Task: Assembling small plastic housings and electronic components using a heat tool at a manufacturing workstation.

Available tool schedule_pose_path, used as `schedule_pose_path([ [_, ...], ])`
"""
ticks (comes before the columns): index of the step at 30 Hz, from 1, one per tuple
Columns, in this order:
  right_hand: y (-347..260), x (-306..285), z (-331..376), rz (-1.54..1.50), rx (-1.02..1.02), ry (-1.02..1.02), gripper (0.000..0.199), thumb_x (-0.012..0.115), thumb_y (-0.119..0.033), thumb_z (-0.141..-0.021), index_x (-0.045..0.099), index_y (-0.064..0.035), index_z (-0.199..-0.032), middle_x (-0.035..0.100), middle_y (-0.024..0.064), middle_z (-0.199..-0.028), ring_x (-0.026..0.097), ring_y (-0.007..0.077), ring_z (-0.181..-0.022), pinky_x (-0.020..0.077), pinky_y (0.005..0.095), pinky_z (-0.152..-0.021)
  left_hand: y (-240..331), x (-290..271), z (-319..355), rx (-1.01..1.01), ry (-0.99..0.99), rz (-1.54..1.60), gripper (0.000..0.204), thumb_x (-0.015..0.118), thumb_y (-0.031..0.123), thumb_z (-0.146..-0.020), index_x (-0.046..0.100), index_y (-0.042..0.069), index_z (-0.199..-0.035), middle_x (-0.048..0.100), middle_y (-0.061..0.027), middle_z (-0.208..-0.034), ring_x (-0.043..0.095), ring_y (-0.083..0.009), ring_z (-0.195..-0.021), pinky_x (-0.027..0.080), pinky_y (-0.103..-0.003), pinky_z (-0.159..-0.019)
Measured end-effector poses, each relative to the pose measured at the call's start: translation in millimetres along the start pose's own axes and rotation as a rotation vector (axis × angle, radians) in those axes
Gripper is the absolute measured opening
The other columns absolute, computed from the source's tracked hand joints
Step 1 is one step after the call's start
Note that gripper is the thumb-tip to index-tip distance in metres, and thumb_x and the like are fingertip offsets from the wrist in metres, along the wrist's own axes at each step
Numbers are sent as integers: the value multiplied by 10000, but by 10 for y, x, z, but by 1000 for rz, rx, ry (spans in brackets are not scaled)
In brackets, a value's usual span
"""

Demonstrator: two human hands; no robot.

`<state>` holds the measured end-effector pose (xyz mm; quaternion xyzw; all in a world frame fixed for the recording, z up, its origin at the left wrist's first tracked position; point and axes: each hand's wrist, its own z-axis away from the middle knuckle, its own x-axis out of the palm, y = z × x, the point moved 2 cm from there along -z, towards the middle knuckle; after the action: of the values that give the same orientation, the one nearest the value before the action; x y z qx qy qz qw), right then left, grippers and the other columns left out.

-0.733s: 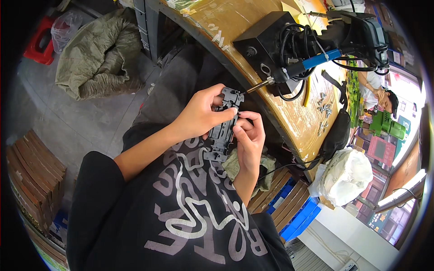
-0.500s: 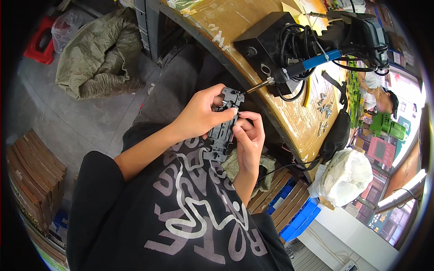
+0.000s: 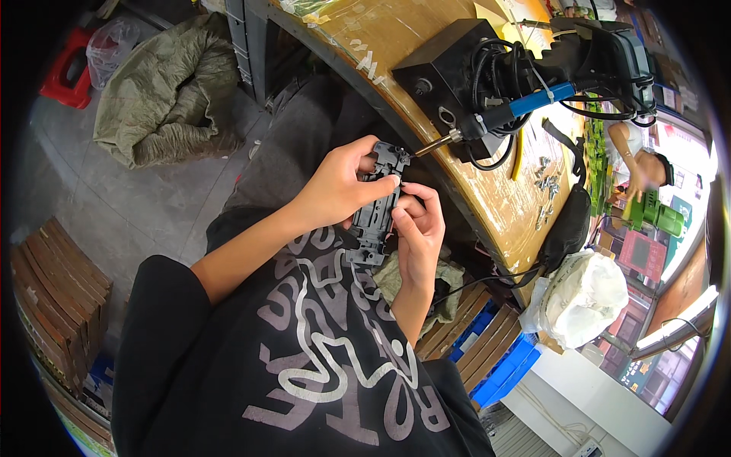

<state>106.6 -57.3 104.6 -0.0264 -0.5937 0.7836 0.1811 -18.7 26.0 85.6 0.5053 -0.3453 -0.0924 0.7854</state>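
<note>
A long black moulded plastic part (image 3: pixel 373 217), like a small frame with slots and clips, is held above my lap. My left hand (image 3: pixel 346 186) is closed round its upper half, thumb across its face. My right hand (image 3: pixel 417 228) has bent fingers close together at the part's right edge; whether they pinch something small there is hidden. The part's top end is at the metal tip of a blue-handled tool (image 3: pixel 525 105) that looks like a soldering iron, fixed slanting over the bench edge. Touching or just apart, I cannot tell.
A black box (image 3: pixel 442 72) with coiled cables stands on the wooden bench (image 3: pixel 426 114). Small metal pieces (image 3: pixel 544 186) lie near a black strap. A white plastic bag (image 3: pixel 586 297) and a blue crate (image 3: pixel 506 369) are to the right. Beyond, another person (image 3: pixel 640 164) sits by a green machine.
The black part has shifted slightly up, its lower end tilting a little to the right. Both hands keep nearly the same hold. The other person's arm has moved.
</note>
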Motion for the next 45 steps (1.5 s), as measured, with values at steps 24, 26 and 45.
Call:
schedule_pose_path([
  [24, -45, 24, 35, -48, -6, -19, 342, 552, 36, -768, 434, 20, -1088, 531, 49, -766, 515, 94, -641, 448, 215, -539, 12, 9, 15, -24, 6, 33, 222, 585, 85, -780, 490, 1, -962, 595, -40, -718, 489, -13, -494, 349, -157, -336],
  [26, -39, 19, 29, -49, -3, -20, 343, 552, 37, -768, 433, 20, -1089, 530, 46, -767, 515, 93, -643, 450, 216, -539, -24, 7, 0, 30, 15, 29, 219, 585, 84, -782, 492, 4, -963, 596, -42, -724, 500, -14, -524, 364, -152, -365],
  [45, -2, 8, 68, -65, -12, -44, 328, 552, 42, -761, 429, 17, -1064, 521, 49, -754, 507, 100, -612, 437, 213, -541, 0, 11, 69, 14, -23, 6, 197, 574, 64, -786, 481, 7, -951, 600, -42, -734, 509, -17, -563, 382, -156, -426],
])
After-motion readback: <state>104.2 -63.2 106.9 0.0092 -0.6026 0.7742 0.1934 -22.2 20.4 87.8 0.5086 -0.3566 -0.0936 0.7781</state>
